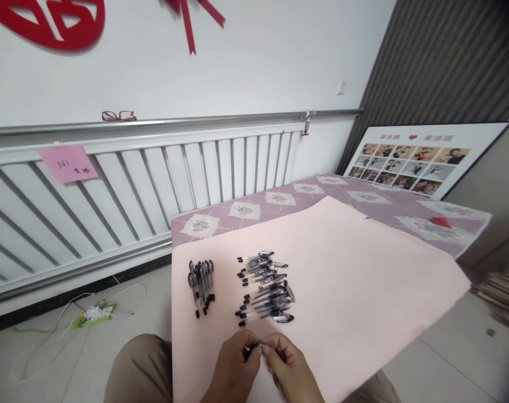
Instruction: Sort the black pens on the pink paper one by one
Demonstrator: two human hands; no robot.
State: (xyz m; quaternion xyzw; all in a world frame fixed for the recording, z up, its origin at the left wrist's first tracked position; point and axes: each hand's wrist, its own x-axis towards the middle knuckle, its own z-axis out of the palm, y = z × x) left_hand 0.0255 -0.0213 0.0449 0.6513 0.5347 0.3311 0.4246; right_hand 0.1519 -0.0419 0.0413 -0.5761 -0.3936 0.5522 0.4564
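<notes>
Both hands meet at the near edge of a pink paper sheet point(363, 268) that covers the table. My left hand point(233, 366) and my right hand point(290, 369) are closed, pinching a small pen point(254, 349) between their fingertips; most of the pen is hidden by the fingers. Just beyond them lies a loose pile of several black-and-clear pens point(265, 288). A smaller, tidier bunch of pens point(201, 285) lies to the left of that pile.
A patterned purple tablecloth point(279, 198) shows past the sheet. A white radiator point(132, 184) with a pink note point(67, 163) and red glasses point(118, 116) lines the wall. A framed photo board point(426, 159) leans at right. A power strip point(95, 313) lies on the floor at left.
</notes>
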